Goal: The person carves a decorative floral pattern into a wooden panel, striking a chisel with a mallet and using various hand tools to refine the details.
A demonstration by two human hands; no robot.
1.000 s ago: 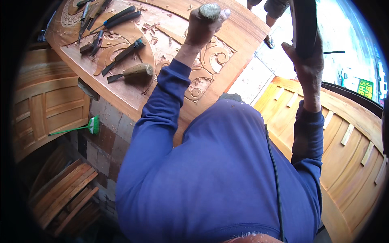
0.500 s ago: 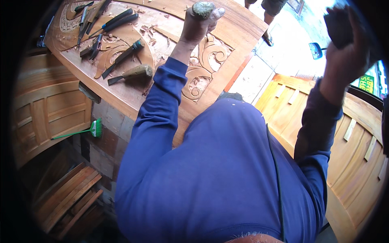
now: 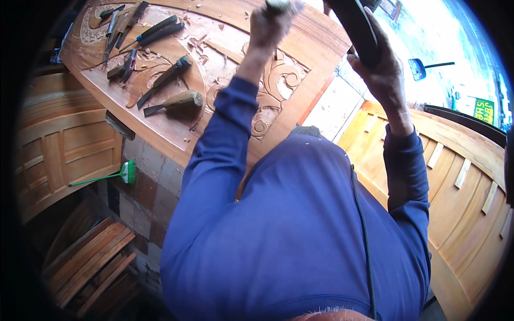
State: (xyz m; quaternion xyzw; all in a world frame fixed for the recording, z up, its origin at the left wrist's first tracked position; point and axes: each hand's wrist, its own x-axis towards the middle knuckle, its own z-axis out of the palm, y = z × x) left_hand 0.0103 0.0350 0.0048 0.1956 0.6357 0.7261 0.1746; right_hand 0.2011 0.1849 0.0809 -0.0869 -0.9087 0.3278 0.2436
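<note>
My left hand point(image 3: 267, 32) is wrapped round a wood-handled chisel point(image 3: 277, 5) held upright, its pale handle end showing above the fist at the top edge. Its blade is mostly hidden beneath the hand. It stands over a carved wooden panel point(image 3: 230, 144) with scrolls and leaves cut in relief. My right hand point(image 3: 385, 80) grips a long dark mallet point(image 3: 357, 29), raised to the right of the chisel and tilted toward it. A wood-handled chisel point(image 3: 179, 103) and a black-handled chisel point(image 3: 163, 80) lie on the panel left of my left arm.
More carving tools point(image 3: 158, 32) and wood chips point(image 3: 198, 45) are spread on the panel's left part. A panelled wooden door point(image 3: 455, 198) leans at the right. On the left are another door point(image 3: 69, 147), a green broom point(image 3: 127, 172) and stacked boards point(image 3: 91, 262).
My right hand has swung the mallet leftward, toward the chisel. My left hand, still round the chisel, has shifted slightly right and toward the top edge.
</note>
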